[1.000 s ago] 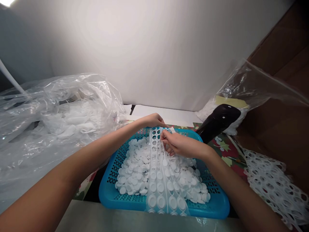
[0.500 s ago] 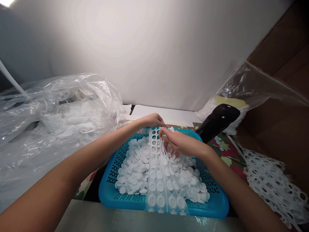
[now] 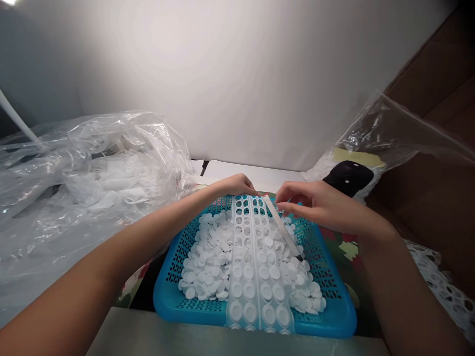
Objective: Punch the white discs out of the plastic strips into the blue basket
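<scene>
The left hand point(image 3: 239, 185) pinches the sheet point(image 3: 249, 290) at the basket's point(image 3: 326, 324) far edge, fingertips partly hidden; the sheet's near end drops from sight over the near edge. Near the far right corner, the half-curled right hand's point(image 3: 315, 202) grasp is unclear.

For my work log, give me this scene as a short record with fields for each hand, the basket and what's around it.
Left hand: at the plastic sheet's far end; grip unclear
Right hand: beside the far end of the white stick, fingers bent; contact unclear
Sheet position: across the basket; open holes far, seated discs near
Basket: blue, loose discs inside
Left side: see-through bag
</scene>
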### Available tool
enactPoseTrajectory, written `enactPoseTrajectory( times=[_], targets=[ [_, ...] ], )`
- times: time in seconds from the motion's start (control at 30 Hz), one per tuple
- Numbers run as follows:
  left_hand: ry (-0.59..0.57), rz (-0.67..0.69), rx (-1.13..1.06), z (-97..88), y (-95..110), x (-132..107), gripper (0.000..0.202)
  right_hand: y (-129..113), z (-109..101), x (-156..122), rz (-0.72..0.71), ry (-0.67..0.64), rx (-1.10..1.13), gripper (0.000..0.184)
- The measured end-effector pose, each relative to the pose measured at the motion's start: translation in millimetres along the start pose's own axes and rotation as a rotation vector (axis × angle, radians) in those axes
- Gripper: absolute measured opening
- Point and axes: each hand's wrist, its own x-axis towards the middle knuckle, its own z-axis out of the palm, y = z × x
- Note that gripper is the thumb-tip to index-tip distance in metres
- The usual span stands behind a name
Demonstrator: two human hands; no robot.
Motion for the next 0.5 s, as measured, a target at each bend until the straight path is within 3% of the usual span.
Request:
enactPoseTrajectory(
  times=[0.07, 0.17, 0.2, 0.33, 0.5],
  targets=[
    [-0.004, 0.001, -0.01, 0.0, 0, 1, 0.036, 7, -1, -2, 0.13, -0.017, -0.135, 0.024],
    [0.003, 0.004, 0.006, -0.3, 1, 0, 0.037, 18, 9, 0, 0.26, -0.241, -0.238, 0.029],
    [0.004, 0.002, 0.006, -0.5, 1, 0, 0.037, 21, 14, 3, 0.253, -0.287, -0.245, 0.03],
    [-0.003, -0.007, 0.001, -0.6, 3, -2, 0.037, 28, 33, 16, 0.123, -0.266, -0.32, 0.021],
    [0.001, -0.005, 0.005, -0.2, 1, -1, 0.033, 27, 16, 10, 0.079, -0.261, -0.179, 0.029]
  ],
)
